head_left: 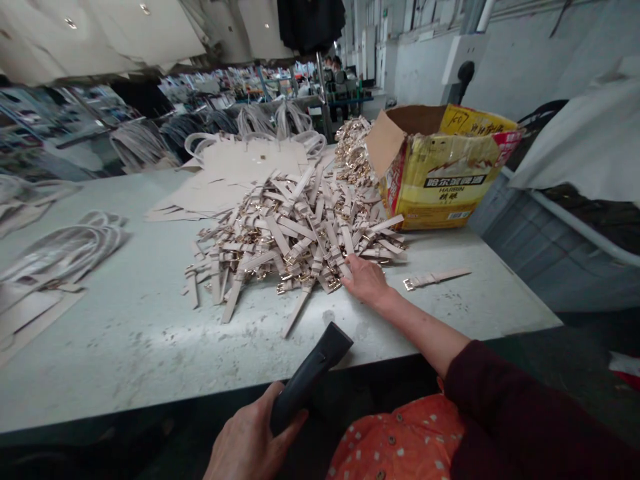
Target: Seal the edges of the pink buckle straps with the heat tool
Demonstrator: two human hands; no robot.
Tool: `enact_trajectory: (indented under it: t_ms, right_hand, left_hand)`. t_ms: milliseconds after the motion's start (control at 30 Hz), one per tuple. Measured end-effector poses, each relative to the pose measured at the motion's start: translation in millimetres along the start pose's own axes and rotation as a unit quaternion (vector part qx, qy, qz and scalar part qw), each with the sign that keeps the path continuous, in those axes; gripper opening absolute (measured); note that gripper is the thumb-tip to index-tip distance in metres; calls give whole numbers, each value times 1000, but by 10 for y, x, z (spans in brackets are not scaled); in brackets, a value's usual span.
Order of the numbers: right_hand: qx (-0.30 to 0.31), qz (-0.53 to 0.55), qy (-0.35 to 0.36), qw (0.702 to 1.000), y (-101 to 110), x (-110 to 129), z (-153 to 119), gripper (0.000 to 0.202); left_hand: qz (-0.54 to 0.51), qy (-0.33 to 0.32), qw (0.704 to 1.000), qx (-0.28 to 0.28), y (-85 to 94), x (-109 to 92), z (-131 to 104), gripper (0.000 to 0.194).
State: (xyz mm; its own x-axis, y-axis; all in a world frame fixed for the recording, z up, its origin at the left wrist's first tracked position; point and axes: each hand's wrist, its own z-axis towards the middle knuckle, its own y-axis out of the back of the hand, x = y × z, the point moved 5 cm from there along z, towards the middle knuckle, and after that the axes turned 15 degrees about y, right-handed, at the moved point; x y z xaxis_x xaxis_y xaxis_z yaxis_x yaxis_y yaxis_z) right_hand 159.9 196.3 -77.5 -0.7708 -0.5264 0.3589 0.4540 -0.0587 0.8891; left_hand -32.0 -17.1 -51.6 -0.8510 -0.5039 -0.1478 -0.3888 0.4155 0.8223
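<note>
My left hand (253, 433) is wrapped around a black handheld tool (313, 373) with a tapered body and a wide, flat end. The tool points up and to the right, just over the table's front edge. My right hand (367, 280) reaches to the front right of a heap of beige buckle straps (285, 233). Its thumb and fingers are closed on the end of one strap (341, 265); the fingertips are partly hidden. One separate buckle strap (436, 278), with a gold buckle, lies to the right of that hand.
A yellow cardboard box (445, 180) stands open behind the heap on the pale table (150, 347). Flat beige bag panels (240, 167) lie behind, and looped handles (85, 240) lie left. A grey bin (575, 247) stands right. Beige pieces (110, 33) hang overhead.
</note>
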Motion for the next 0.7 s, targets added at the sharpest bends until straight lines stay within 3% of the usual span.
enact_trajectory:
  t_ms: [133,300,433,533,700]
  right_hand:
    - [-8,37,-14,999,101,-150,-2,22]
    - [-73,102,106,986,383,-154,-347,34]
    - [22,101,202,974,322,-101,-807,48]
    - [92,92,238,962,239,-94,-1056,46]
    - [96,72,258,959,222,-56,-1105,29]
  left_hand:
    - [-5,12,1000,-1,-1,93,-18,23]
    - [-3,15,1000,-5,4,156,-1,26]
    - [-9,4,1000,-9,8,172,-1,28]
    - [-5,8,1000,-2,13,165,-5,29]
    - [7,-4,1000,1,14,110,35,32]
